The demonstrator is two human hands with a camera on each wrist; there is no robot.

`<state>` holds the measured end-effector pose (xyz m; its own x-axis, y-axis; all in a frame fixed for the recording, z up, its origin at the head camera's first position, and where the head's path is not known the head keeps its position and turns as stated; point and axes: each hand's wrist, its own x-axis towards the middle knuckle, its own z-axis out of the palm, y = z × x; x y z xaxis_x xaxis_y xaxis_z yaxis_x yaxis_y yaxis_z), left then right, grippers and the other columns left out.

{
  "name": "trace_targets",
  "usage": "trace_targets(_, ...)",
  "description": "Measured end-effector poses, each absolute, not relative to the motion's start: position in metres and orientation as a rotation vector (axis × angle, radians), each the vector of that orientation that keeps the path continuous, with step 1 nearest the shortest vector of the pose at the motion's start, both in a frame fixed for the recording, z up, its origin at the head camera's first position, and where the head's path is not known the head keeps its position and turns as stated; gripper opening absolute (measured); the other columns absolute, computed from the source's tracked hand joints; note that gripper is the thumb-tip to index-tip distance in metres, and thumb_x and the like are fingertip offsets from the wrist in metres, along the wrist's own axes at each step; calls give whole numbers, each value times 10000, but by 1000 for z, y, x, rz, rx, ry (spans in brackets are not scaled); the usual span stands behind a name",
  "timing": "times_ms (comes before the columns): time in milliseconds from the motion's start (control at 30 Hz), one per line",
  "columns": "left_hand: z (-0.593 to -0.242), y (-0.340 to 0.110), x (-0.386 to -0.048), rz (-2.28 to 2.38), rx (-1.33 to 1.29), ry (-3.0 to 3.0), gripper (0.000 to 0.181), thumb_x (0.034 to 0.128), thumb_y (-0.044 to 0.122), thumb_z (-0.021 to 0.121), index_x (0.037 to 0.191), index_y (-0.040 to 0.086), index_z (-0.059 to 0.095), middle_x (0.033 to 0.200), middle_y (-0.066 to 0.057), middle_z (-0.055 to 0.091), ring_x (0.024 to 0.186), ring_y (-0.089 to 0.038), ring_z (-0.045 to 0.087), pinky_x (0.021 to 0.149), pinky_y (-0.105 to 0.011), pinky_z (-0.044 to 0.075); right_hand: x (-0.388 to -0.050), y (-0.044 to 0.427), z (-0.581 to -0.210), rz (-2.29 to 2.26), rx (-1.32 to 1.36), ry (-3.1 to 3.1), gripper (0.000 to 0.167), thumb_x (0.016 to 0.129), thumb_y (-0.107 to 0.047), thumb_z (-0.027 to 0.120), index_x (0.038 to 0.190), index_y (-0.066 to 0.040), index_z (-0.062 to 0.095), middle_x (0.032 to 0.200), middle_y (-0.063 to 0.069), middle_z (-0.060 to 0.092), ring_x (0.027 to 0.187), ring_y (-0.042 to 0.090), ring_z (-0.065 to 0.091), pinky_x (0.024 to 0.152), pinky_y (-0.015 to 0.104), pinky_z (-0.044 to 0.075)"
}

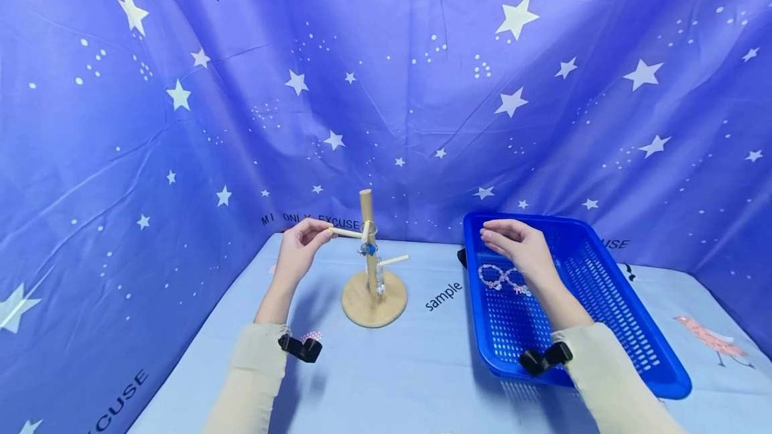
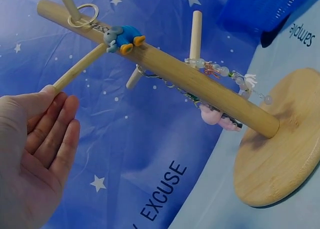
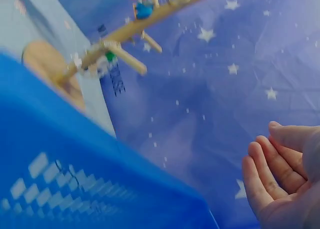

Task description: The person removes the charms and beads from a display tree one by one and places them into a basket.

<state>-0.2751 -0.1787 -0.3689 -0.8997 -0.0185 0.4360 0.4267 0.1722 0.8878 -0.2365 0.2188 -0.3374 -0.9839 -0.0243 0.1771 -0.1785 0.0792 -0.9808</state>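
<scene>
A wooden stand (image 1: pixel 366 209) with a round base and several pegs stands upright on the table. My left hand (image 1: pixel 299 246) pinches the end of one peg (image 2: pixel 77 70) between thumb and fingers. A keychain with a blue elephant-like figure (image 2: pixel 129 37) hangs by its ring near the top of the post. Lower pegs carry a beaded bracelet (image 2: pixel 225 71) and a keychain with a pink charm (image 2: pixel 212 114). Over the blue basket (image 1: pixel 475 313) hovers my right hand (image 1: pixel 523 250), fingers loosely bent and holding nothing. Pink bracelets (image 1: pixel 497 284) lie inside the basket.
The light blue tablecloth (image 1: pixel 422 367) bears printed words and a pink bird (image 1: pixel 712 337). Behind hangs a purple-blue curtain (image 1: pixel 410 119) with stars. A small pink patterned thing (image 1: pixel 311 336) shows beside the left wrist camera. The basket stands right of the stand.
</scene>
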Motion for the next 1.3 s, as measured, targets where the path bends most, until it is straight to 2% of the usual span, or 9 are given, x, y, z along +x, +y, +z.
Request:
trace_targets(67,-368,-180,-275,-1793,-393,-2098,214,955,60,653,1076,-116,652,1003,-220,718,829,18,693,829,-154,587,-235,210,-337,2035,217,-2232,379,957,-143,674,1265,63,595,938,-168,726,915,-7,706,861,156,587)
trace_targets(233,-368,-181,-275,-1846,-410,-2085,218,949,29,649,1086,-139,636,906,44,722,829,18,696,828,-161,594,-229,187,-337,2067,227,-2220,377,950,-95,674,1255,107,583,924,-150,727,920,17,710,877,182,591)
trace_targets(333,-368,-181,-274,-1851,-423,-2076,228,950,35,650,1094,-141,630,892,101,712,834,16,697,838,-167,595,-226,171,-339,2071,213,-2219,390,941,-90,682,1262,108,581,935,-134,729,922,31,707,891,187,589)
trace_targets(433,-369,-181,-272,-1838,-401,-2081,220,952,44,651,1087,-128,634,920,36,730,831,16,697,837,-163,594,-222,152,-344,2010,189,-2266,392,925,-129,707,1258,55,610,1007,-66,744,924,20,686,897,169,571)
trace_targets(567,-372,-183,-269,-1827,-365,-2113,207,956,49,648,1078,-118,641,1005,-168,726,823,22,691,826,-150,590,-214,125,-355,1958,192,-2284,344,909,-121,721,1215,19,653,1131,101,732,917,-13,667,893,147,547)
trace_targets(700,-372,-181,-270,-1836,-384,-2118,241,964,78,647,1101,-120,637,1083,-288,686,840,25,691,842,-150,586,-211,103,-363,1963,232,-2233,273,902,-63,717,1152,41,686,1118,192,725,883,-16,679,865,134,559)
trace_targets(1033,-368,-177,-274,-1823,-379,-2125,226,965,92,650,1096,-92,644,1074,-284,697,841,27,693,844,-148,582,-216,65,-382,1965,197,-2206,210,877,-46,740,1061,51,717,1034,203,738,816,37,666,764,113,555)
trace_targets(1300,-370,-179,-273,-1835,-379,-2095,226,961,71,649,1087,-116,634,1027,-199,718,839,18,696,842,-159,590,-224,41,-401,2014,41,-2136,219,871,-42,735,1056,74,715,1012,200,738,822,41,642,739,112,544)
